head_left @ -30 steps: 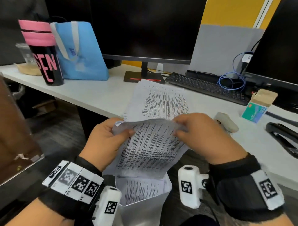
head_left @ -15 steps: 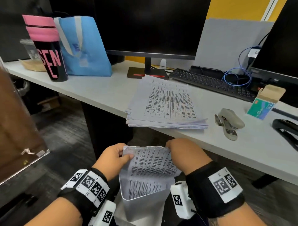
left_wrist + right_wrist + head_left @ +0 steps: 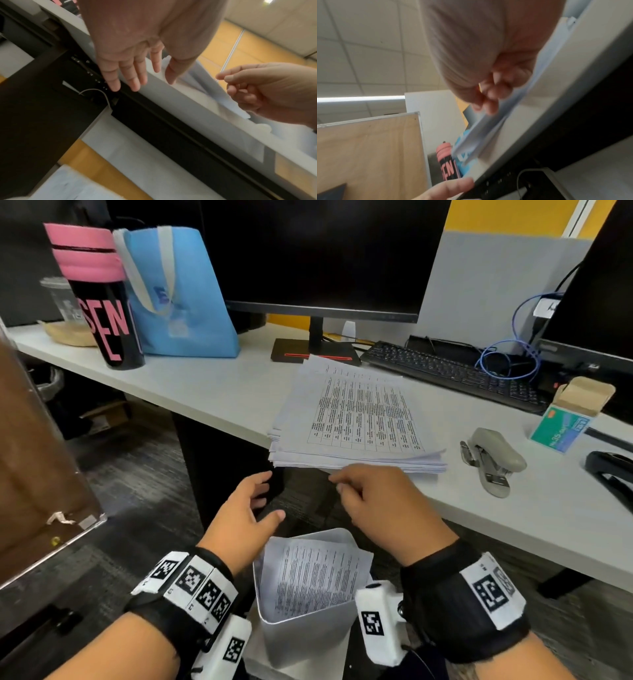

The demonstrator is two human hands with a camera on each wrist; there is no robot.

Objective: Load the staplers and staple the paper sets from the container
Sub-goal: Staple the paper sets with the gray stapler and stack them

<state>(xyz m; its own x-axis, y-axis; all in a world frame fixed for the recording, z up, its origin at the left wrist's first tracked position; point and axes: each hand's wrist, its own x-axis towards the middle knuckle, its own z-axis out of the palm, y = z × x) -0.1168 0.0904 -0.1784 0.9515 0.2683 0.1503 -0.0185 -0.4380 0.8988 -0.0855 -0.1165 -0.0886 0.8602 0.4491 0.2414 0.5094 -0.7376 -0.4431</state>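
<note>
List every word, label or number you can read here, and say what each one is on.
"SEN" above "E", in pink letters: black tumbler.
"35": green staple box; the rest of its label is too small to read.
Logo on the blue bag: blurred.
Tables on the paper stack and the sheets in the container: too small to read.
Square code markers on both wristbands: no words.

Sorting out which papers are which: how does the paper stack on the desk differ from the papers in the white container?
The paper stack lies flat on the desk, thick and fanned. The container papers stand curled inside the white container, lower than the desk, and look fewer. Both are white printed sheets; neither hand touches them.
</note>
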